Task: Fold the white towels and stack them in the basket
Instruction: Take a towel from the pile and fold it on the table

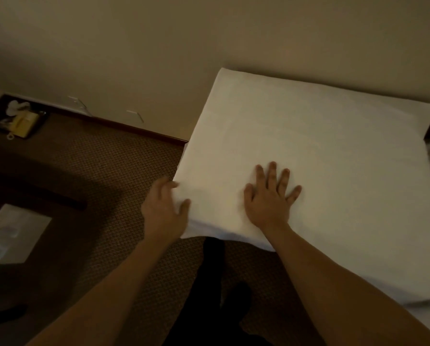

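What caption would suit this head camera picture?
Right hand pressed flat on a spread white towel while the left hand grips its corner.

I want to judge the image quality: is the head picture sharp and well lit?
Head view: dim, warm light; the white towel is the brightest area; the left hand is slightly motion-blurred, the right hand sharper; the dark tray at far left is smeared; wide-angle bending at edges.

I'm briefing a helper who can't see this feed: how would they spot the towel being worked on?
Find the bed against the beige wall. The white towel lies spread flat on it. The right hand presses flat on it, and the left hand holds its near-left corner, over the brown carpet.
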`<state>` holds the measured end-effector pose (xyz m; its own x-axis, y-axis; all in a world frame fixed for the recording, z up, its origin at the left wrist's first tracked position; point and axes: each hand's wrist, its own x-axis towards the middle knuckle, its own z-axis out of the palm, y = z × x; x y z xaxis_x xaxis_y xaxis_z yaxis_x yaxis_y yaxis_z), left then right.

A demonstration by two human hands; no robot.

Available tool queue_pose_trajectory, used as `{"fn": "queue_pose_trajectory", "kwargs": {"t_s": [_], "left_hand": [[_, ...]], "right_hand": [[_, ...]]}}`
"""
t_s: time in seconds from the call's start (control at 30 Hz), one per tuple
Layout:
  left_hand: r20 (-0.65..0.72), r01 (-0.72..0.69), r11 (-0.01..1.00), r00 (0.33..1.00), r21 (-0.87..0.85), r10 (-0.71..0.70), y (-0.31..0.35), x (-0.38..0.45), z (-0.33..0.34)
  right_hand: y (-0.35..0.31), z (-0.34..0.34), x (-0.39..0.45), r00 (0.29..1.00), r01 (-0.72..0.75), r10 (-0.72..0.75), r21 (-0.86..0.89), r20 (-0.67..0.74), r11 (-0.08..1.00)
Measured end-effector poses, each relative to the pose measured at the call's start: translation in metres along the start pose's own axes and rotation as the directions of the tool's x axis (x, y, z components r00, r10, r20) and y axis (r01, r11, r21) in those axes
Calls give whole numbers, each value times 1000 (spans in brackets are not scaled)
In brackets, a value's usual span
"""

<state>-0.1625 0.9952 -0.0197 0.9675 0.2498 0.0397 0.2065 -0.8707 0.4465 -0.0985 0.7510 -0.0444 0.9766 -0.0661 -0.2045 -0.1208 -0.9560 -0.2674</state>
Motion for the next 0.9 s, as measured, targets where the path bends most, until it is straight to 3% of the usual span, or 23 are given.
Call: {"fn": "queue_pose_trajectory", "kwargs": {"t_s": [0.07, 0.1, 0.17, 0.23, 0.37, 0.47, 0.5, 0.53, 0.57, 0.6, 0.67, 0.7, 0.73, 0.77, 0.83, 0.9], "left_hand": [[119, -278, 959, 955, 48, 271, 34, 6, 17], [211, -345, 936, 923, 77, 322, 47, 10, 28], [370, -399, 902, 873, 168, 317, 59, 22, 47], [397, -375, 887, 882, 270, 252, 44, 32, 55], [371, -153, 929, 929, 337, 19, 11, 47, 37], [277, 48, 935, 949, 350, -153, 20, 48, 35], [223, 50, 945, 966, 325, -128, 36, 43, 41], [203, -32, 959, 979, 280, -26, 62, 33, 52], [204, -169, 961, 971, 219, 125, 91, 19, 64], [233, -342, 928, 924, 151, 302, 122, 1, 77], [361, -627, 779, 735, 37, 574, 184, -39, 108], [427, -695, 719, 651, 0, 628, 210, -57, 124], [478, -715, 699, 613, -2, 629, 226, -66, 135], [516, -714, 700, 605, 15, 606, 239, -71, 143], [534, -718, 692, 613, 71, 582, 250, -76, 157], [532, -722, 683, 624, 110, 573, 246, -76, 160]], "right_hand": [[-5, 0, -9, 994, 101, -103, -30, -47, 994], [-6, 3, -17, 983, 172, -175, -54, -49, 984], [3, 8, -34, 971, 240, -241, -78, -5, 968], [31, 5, -45, 981, 192, -188, -106, 45, 976], [126, -20, -62, 997, -75, 79, -160, 24, 984], [197, -39, -88, 916, -402, 402, -65, -18, 913], [211, -43, -95, 861, -509, 508, -16, -39, 861], [220, -46, -102, 808, -584, 585, 30, -76, 811], [218, -48, -106, 798, -591, 594, 61, -102, 804], [209, -46, -110, 850, -511, 513, 52, -115, 858], [191, -34, -116, 956, -276, 272, -31, -108, 961], [188, -30, -119, 966, -243, 239, -34, -95, 969], [188, -28, -121, 955, -283, 281, -4, -89, 959], [195, -29, -124, 915, -386, 390, 64, -99, 920], [222, -36, -134, 768, -575, 615, 228, -179, 786], [246, -49, -137, 647, -636, 737, 395, -196, 663]]}}
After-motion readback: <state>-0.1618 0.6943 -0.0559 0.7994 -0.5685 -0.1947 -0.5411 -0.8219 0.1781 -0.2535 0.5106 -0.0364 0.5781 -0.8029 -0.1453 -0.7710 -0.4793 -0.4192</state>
